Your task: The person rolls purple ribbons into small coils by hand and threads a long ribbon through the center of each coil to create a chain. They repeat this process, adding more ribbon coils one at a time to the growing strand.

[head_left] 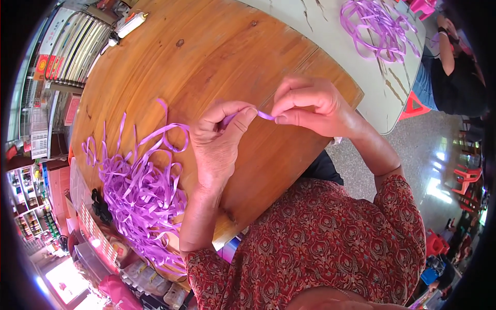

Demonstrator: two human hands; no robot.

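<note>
Ribbon strip [264, 115], purple, frame centre: pinched taut between left hand [219, 142] and right hand [310, 106], 2 closed grips; folding judged underway, next needing a firm crease.

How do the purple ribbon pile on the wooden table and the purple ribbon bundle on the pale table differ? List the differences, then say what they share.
The ribbon pile on the wooden table is bigger and lies near the left hand; the ribbon bundle on the pale table is smaller and far off.
The pile is dense with loose ends; the bundle is a few open loops.
Both are thin purple strips.
</note>
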